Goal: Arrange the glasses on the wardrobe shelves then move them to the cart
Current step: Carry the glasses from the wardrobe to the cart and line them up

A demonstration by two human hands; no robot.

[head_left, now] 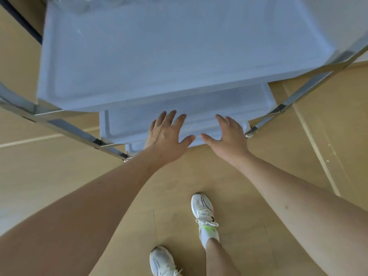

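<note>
Hands spread flat, holding nothing: left hand [166, 134] and right hand [229, 134] over white plastic three-tier cart [139, 62] lower tray. Risk: pushing rolls cart, toppling blurred glassware at cart's far edge.

A home room: wood-look floor [59, 176], tiered plastic cart [159, 56].

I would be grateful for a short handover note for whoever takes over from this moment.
Left hand: open, fingers spread, holds nothing, over the near edge of the cart's lower tray.
Right hand: open, holds nothing, over the same edge.
Cart: top tray looks bare in its near part; something clear and blurred, possibly glasses, sits at its far edge.
Done: cannot tell how many glasses have been moved.
Left: check the far edge and the wardrobe, which is out of view.
</note>
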